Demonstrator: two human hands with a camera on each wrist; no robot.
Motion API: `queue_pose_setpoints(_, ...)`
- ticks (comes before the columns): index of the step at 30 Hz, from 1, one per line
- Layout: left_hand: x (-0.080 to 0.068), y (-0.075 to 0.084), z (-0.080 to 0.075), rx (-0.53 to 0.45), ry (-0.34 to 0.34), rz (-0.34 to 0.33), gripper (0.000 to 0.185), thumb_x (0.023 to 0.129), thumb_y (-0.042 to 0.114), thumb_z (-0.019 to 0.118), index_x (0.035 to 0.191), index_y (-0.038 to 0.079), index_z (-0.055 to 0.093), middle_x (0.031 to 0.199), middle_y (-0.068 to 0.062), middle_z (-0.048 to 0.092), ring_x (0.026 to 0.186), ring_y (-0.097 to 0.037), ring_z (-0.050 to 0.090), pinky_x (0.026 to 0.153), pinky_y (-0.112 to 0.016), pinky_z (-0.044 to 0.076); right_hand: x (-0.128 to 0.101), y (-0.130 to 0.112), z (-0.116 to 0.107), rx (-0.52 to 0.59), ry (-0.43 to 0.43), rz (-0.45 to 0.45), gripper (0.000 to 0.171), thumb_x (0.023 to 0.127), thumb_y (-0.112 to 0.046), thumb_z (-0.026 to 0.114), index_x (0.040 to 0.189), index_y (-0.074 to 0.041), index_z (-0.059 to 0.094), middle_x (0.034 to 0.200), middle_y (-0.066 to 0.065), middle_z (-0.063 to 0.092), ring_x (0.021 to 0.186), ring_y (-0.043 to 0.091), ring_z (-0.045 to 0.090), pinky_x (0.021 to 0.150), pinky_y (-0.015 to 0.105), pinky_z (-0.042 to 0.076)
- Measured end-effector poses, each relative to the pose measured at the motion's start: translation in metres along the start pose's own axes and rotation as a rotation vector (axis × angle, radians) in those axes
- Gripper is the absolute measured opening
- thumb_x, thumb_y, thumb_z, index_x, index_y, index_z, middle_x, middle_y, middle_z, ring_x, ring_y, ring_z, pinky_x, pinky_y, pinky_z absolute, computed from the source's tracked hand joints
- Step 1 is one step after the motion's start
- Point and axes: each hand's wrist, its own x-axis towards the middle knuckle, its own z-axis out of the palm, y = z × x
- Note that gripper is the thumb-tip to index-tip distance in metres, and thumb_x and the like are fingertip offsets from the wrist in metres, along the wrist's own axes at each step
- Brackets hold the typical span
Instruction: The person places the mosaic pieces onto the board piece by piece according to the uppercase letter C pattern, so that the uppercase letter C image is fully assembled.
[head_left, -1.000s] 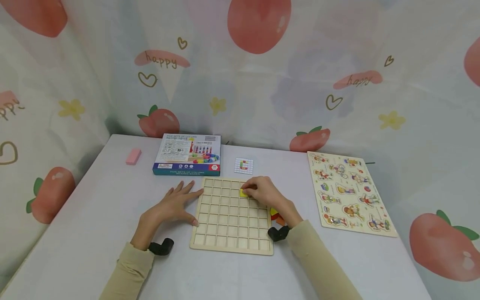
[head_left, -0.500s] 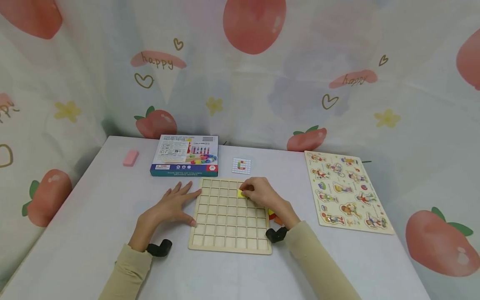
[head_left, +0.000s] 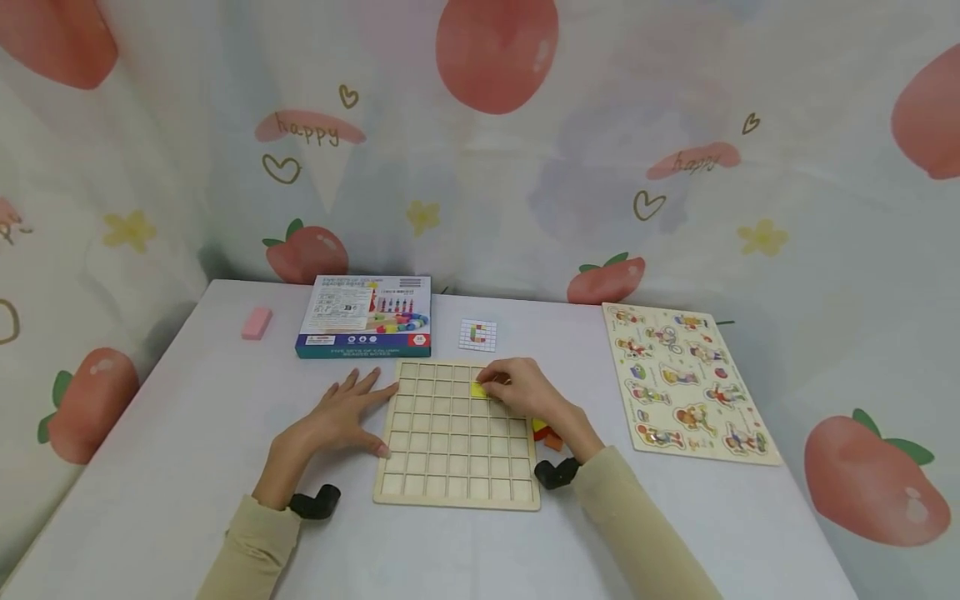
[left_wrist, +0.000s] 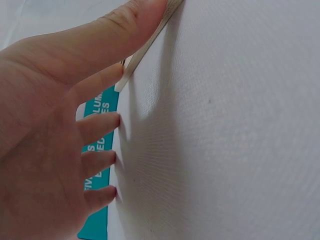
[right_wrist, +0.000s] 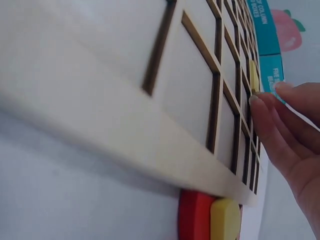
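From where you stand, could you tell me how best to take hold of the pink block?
Pinch the pink block across its two long sides, coming from above: it lies flat and alone on the table, its long sides free, so fingers probably fit.

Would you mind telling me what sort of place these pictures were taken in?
Probably a children's play or learning corner: a strawberry-print cloth backdrop hangs behind a table holding a wooden grid board, a figure peg puzzle and a bead toy box.
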Motion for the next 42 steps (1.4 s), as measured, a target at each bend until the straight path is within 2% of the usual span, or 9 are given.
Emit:
queue_pose_setpoints(8,-0.004,0.002,-0.002,-0.011,0.014,0.013,0.104,0.072,0.045,0.091,0.159,0.019,0.041,0.171,-0.02,0.017,0.156,-0.052,0.003,0.125,-0.068,0.004,-0.013,0.009,-0.012,0.039,0.005,0.022,0.014,0.098,-0.014,0.07,0.109,-0.011,0.078,0.103,0.0,0.076,0.093,0.016,0.066,0.087,0.033,0.059)
queue_pose_setpoints(18,-0.002,-0.003,0.004,-0.011,0.012,0.016,0.103,0.073,0.046,0.09,0.16,0.021,0.04,0.172,-0.017,0.015,0.157,-0.049,0.001,0.126,-0.067,0.003,-0.039,0.029,-0.026,0.009,0.016,-0.004,0.012,0.096,-0.012,0.071,0.106,-0.011,0.078,0.098,-0.001,0.074,0.086,0.014,0.062,0.078,0.026,0.056)
queue_pose_setpoints(25,-0.003,-0.004,0.005,-0.005,0.019,0.01,0.104,0.072,0.046,0.091,0.159,0.021,0.041,0.172,-0.018,0.016,0.157,-0.05,0.001,0.126,-0.068,0.003,-0.052,0.041,-0.033,-0.01,0.04,0.006,0.014,0.094,-0.01,0.073,0.107,-0.01,0.077,0.097,-0.002,0.073,0.086,0.014,0.06,0.076,0.026,0.054)
queue_pose_setpoints(33,-0.003,-0.003,0.004,-0.009,0.018,0.014,0.103,0.072,0.046,0.091,0.159,0.021,0.041,0.172,-0.018,0.016,0.157,-0.05,0.001,0.126,-0.068,0.003,-0.063,0.052,-0.04,0.003,0.025,0.047,0.015,0.095,-0.011,0.072,0.109,-0.011,0.077,0.102,-0.001,0.073,0.091,0.016,0.061,0.079,0.027,0.056)
queue_pose_setpoints(42,-0.006,0.0,0.003,-0.017,0.01,0.023,0.103,0.073,0.046,0.09,0.159,0.019,0.041,0.171,-0.02,0.017,0.157,-0.05,0.001,0.125,-0.068,0.003,-0.071,0.062,-0.044,0.012,0.029,0.046,0.016,0.094,-0.011,0.074,0.11,-0.008,0.076,0.105,0.003,0.073,0.091,0.016,0.062,0.082,0.028,0.056)
